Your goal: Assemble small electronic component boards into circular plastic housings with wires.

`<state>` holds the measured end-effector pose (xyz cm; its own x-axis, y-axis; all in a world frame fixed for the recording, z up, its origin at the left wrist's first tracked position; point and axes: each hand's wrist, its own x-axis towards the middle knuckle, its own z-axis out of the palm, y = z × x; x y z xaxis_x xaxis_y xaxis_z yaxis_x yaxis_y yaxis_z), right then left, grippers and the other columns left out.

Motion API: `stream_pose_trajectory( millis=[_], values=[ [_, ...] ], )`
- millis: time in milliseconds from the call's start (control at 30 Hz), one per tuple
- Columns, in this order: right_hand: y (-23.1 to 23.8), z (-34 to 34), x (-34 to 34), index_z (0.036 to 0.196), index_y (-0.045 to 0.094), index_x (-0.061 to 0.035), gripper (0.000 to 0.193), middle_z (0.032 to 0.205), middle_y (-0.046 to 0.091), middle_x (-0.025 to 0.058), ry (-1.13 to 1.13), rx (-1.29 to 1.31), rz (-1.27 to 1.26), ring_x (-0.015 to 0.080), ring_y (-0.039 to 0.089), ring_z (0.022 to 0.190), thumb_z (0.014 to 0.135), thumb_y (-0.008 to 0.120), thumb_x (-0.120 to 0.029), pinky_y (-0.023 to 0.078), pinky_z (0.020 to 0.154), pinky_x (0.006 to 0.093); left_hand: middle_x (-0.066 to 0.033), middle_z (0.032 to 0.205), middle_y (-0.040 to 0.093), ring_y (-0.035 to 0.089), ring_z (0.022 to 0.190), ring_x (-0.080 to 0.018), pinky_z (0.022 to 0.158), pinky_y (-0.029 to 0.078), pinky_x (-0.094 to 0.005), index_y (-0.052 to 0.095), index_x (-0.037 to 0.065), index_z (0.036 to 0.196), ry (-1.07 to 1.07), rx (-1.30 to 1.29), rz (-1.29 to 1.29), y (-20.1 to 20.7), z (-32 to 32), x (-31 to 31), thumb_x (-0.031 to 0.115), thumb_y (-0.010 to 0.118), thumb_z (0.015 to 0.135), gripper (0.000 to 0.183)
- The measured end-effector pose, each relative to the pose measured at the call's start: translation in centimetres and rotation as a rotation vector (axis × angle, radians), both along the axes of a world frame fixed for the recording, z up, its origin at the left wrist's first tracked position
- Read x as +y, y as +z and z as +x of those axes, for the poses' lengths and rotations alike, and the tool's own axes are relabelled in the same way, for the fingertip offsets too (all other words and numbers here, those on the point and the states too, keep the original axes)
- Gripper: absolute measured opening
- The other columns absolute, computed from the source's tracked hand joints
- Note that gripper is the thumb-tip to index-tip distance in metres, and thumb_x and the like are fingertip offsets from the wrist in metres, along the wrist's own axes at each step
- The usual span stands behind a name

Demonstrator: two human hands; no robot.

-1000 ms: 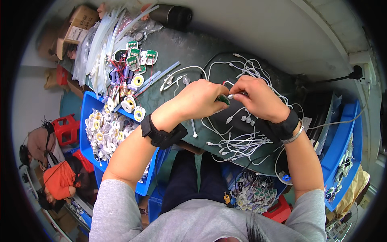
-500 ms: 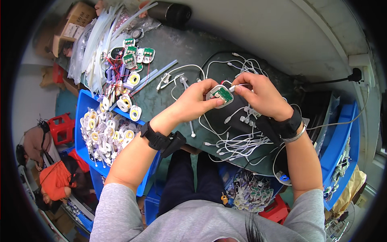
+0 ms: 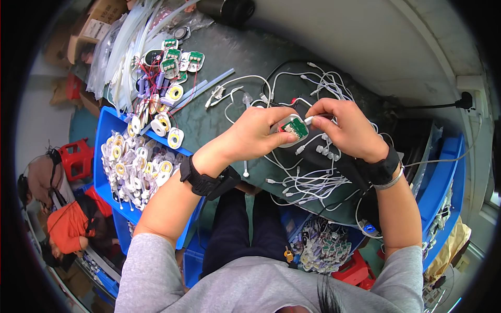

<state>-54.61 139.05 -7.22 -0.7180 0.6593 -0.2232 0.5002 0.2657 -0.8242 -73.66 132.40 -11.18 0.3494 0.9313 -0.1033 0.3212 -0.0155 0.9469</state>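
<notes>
Between the thumb and fingers of my left hand (image 3: 255,134) is a small white casing with a green circuit board (image 3: 295,128), its board side facing up. My right hand (image 3: 347,128) pinches a white cable plug (image 3: 308,121) at the casing's right edge. Whether the plug sits in the casing or only touches it, I cannot tell. White cables (image 3: 313,185) with small plugs lie tangled on the dark green table under and around both hands. A thin clear tube with a white tip (image 3: 246,169) lies just below my left hand.
At the left stands a blue bin (image 3: 104,180) of small white parts. Behind it are more circuit-board casings (image 3: 170,67) with red wires, and a bundle of translucent tubes (image 3: 128,57). A dark cylinder (image 3: 229,11) lies by the wall. Another blue bin (image 3: 436,177) is at the right.
Both hands have moved slightly to the right with the casing and the plug. The casing has turned a little in my left hand. The whole view has shifted slightly.
</notes>
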Motion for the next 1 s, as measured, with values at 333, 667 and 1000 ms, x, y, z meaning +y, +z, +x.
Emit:
stream_pose_trajectory(
  millis=[333,667,1000],
  values=[
    [-1.0,-0.4,2.2,0.085,0.056,0.0042,0.012,0.075,0.061,0.0102,-0.120,0.175,0.089,0.0160,0.058,0.069,0.080,0.051,-0.006,0.045,0.064,0.0266,-0.0100,0.089,0.061,0.058,0.080,-0.0109,0.066,0.046,-0.0225,0.049,-0.007,0.108,0.123,-0.427,-0.280,0.1,-1.5,2.9,0.014,0.062,0.079,0.039],
    [-0.4,0.8,3.1,0.096,0.053,0.0035,0.019,0.087,0.059,0.0060,-0.293,0.296,-0.213,0.0104,0.055,0.082,0.086,0.051,-0.012,0.042,0.075,0.0224,-0.0008,0.081,0.057,0.052,0.076,-0.0057,0.067,0.043,-0.0198,0.054,-0.002,0.095,-0.009,-0.101,-0.165,-1.3,-3.2,4.5,0.006,0.062,0.075,0.023],
    [-1.0,2.7,5.7,0.099,0.054,0.0019,0.021,0.089,0.061,0.0074,-0.437,0.551,-0.353,0.0099,0.055,0.082,0.086,0.051,-0.014,0.041,0.076,0.0218,-0.0092,0.073,0.061,0.059,0.064,-0.0208,0.061,0.046,-0.0295,0.062,0.004,0.089,-0.015,0.399,0.621,3.7,-2.6,12.2,0.011,0.059,0.074,0.017]
  ],
)
